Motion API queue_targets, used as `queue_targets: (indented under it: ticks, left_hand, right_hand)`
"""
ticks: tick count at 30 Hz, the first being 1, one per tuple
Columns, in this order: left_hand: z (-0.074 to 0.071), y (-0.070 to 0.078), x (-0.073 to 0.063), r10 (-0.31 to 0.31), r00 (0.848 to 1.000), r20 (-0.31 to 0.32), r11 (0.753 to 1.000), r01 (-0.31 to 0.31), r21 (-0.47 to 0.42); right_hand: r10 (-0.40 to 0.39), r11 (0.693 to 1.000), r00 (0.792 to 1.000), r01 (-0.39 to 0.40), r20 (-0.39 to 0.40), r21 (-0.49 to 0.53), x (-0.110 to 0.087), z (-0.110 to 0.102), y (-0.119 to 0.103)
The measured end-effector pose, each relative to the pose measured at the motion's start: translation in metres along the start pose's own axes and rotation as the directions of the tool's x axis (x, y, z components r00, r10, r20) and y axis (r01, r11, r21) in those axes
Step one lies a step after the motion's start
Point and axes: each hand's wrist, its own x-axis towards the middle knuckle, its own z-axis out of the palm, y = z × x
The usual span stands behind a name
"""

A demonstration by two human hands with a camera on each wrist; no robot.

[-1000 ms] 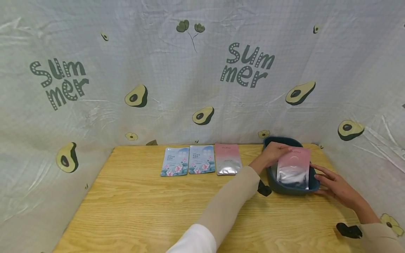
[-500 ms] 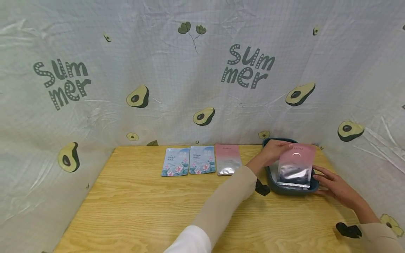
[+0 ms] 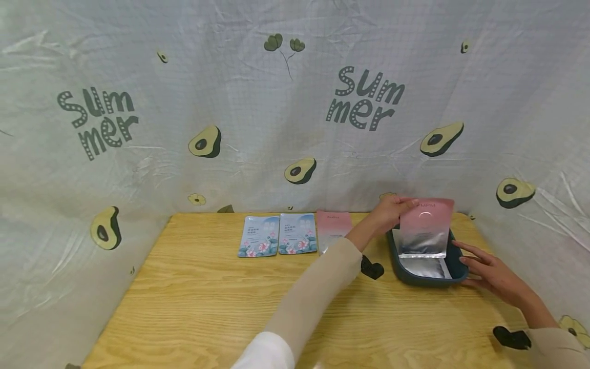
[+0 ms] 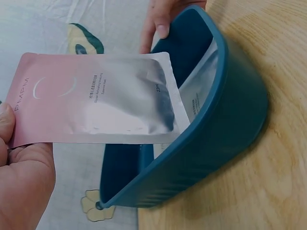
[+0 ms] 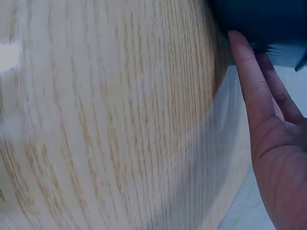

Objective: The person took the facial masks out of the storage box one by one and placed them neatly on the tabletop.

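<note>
1 pink pkt [image 3: 424,230] higher now

Head cam is pretty evenly lit, soft and kinda greyish on the curtain [image 3: 249,102], warmer on the worktop [image 3: 207,302], and the small print on the blue packets [image 3: 297,234] goes mushy. Left wrist is clearer, with bright sheen coming off the silver half of the pink pouch [image 4: 96,98]. Right wrist is the rough one tbh: washed-out worktop, blown-out glare at the left edge, broad soft shadow lower down, bin [image 5: 268,24] sunk in murky dark blue.
</note>
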Motion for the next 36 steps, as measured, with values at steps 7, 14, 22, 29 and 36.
queue_targets:
  ticks: [7, 14, 22, 29, 36]
  left_hand:
    - [-0.008, 0.014, -0.007, -0.004, 1.0, 0.001, 1.0, 0.004, 0.018]
    - [-0.02, 0.036, -0.019, 0.024, 0.999, 0.026, 1.0, -0.024, 0.018]
    - [-0.039, 0.057, -0.032, 0.03, 0.998, 0.051, 1.0, -0.03, -0.007]
    - [-0.052, 0.071, -0.044, 0.05, 0.997, 0.064, 0.998, -0.052, 0.038]
    - [-0.081, 0.067, -0.064, 0.067, 0.996, 0.055, 0.989, -0.074, 0.126]
  right_hand:
    - [0.052, 0.994, 0.997, -0.058, -0.06, -0.092, 0.001, 0.0, -0.001]
    - [0.045, 0.992, 0.998, -0.05, -0.05, -0.113, 0.001, 0.0, -0.001]
    - [0.053, 0.991, 0.997, -0.059, -0.052, -0.119, 0.002, -0.004, -0.002]
    - [0.054, 0.988, 0.996, -0.063, -0.073, -0.139, 0.001, -0.006, -0.006]
    - [0.04, 0.997, 0.999, -0.042, -0.033, -0.072, 0.001, -0.003, -0.001]
